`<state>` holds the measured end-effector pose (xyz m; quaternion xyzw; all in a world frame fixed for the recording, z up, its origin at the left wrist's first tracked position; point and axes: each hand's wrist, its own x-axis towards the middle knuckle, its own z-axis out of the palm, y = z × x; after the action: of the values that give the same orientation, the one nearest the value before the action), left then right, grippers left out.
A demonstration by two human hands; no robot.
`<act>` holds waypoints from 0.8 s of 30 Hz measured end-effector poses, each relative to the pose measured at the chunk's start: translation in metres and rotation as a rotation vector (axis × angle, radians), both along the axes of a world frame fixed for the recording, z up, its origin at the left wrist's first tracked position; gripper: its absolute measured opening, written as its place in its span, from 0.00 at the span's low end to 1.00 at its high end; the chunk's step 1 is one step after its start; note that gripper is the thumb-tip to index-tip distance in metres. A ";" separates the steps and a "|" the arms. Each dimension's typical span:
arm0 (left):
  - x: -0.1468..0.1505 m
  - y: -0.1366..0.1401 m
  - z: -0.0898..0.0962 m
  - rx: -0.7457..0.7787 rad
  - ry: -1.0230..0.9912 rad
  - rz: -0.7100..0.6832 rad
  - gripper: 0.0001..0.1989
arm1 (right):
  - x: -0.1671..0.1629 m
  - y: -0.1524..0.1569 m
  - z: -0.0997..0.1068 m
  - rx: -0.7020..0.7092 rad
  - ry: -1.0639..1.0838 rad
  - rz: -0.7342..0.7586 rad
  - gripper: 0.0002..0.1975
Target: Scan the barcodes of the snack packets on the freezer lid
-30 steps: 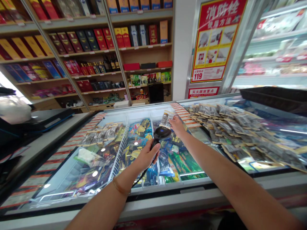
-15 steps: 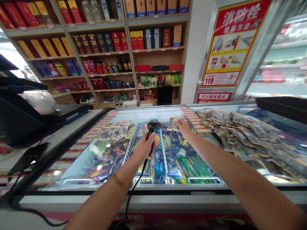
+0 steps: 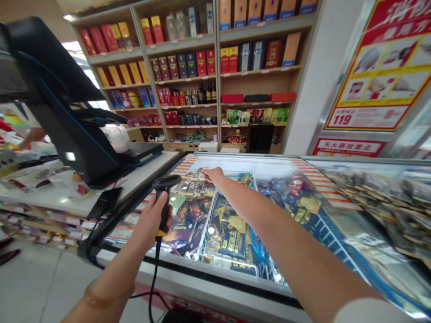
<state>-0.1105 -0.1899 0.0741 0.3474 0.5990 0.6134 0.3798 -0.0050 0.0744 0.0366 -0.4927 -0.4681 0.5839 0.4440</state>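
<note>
My left hand (image 3: 151, 220) grips a black corded barcode scanner (image 3: 164, 193) by its handle, above the left end of a glass-topped chest freezer (image 3: 235, 287). My right hand (image 3: 214, 173) reaches far across the glass and rests on a small pile of clear snack packets (image 3: 193, 183) lying on the lid's far left part. Whether its fingers still pinch a packet is hidden. Under the glass lie colourful frozen packs split by white wire dividers.
A black till screen (image 3: 57, 103) stands on the white counter (image 3: 60, 197) to the left, with cables hanging off it. A larger heap of packets (image 3: 380, 197) covers the freezer's right side. Wooden shelves of boxed goods (image 3: 202, 67) line the back wall.
The view has swung left. My right hand carried a packet from the middle of the lid to the pile at the left. The scanner hand moved left and lower.
</note>
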 end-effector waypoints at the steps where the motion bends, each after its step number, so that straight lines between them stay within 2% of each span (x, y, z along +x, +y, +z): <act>1: -0.004 -0.003 -0.001 -0.005 0.000 0.010 0.28 | -0.009 0.000 0.001 -0.015 -0.003 0.014 0.11; 5: -0.005 -0.004 -0.006 -0.003 0.005 -0.012 0.27 | -0.013 -0.004 0.002 -0.018 -0.002 0.028 0.12; 9: 0.016 0.010 -0.014 0.005 -0.036 -0.090 0.28 | 0.033 -0.010 -0.003 0.016 -0.014 -0.023 0.11; 14: 0.076 0.033 -0.020 0.017 -0.065 -0.264 0.27 | 0.146 -0.021 -0.009 0.068 -0.056 -0.148 0.10; 19: 0.157 0.049 -0.023 0.036 -0.047 -0.459 0.27 | 0.281 -0.034 0.003 0.162 -0.171 -0.342 0.06; 21: 0.187 0.054 -0.024 0.026 -0.039 -0.531 0.27 | 0.333 -0.040 0.012 0.219 -0.273 -0.402 0.04; 24: 0.224 0.061 -0.026 0.025 -0.047 -0.576 0.28 | 0.409 -0.047 0.026 0.342 -0.591 -0.541 0.05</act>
<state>0.1140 -0.1286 0.0481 0.4935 0.4592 0.4953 0.5479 0.4045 0.0269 0.0628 -0.6631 -0.5190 0.1944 0.5032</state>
